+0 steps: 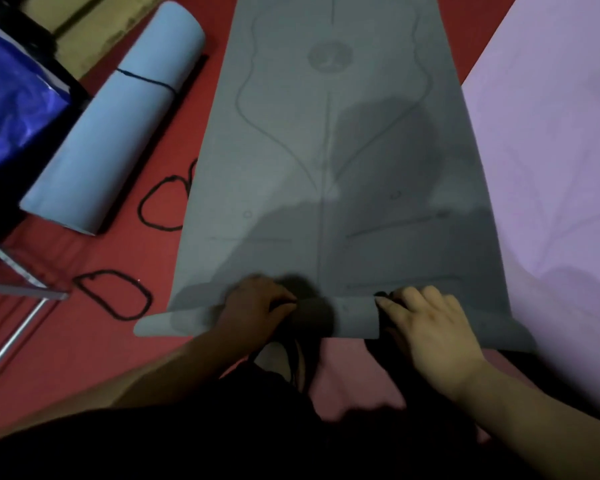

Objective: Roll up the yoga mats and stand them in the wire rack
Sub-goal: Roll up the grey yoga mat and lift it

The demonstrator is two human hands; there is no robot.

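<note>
**Grey mat, near end curled under both hands**

The grey mat lies flat on the red floor, running straight away from the person. It has faint printed lines and a round mark far up its middle. Its near end is curled into a low, thin roll. The left hand and right hand sit side by side on that roll, fingers bent over it and gripping.

The roll's two ends stick out past the hands and flare wider than the flat part. A lilac mat lies just beside the right edge. On the left are a strip of bare floor with two black cord loops, then a rolled blue mat tied with cord. A metal frame stands at the lower left.
</note>
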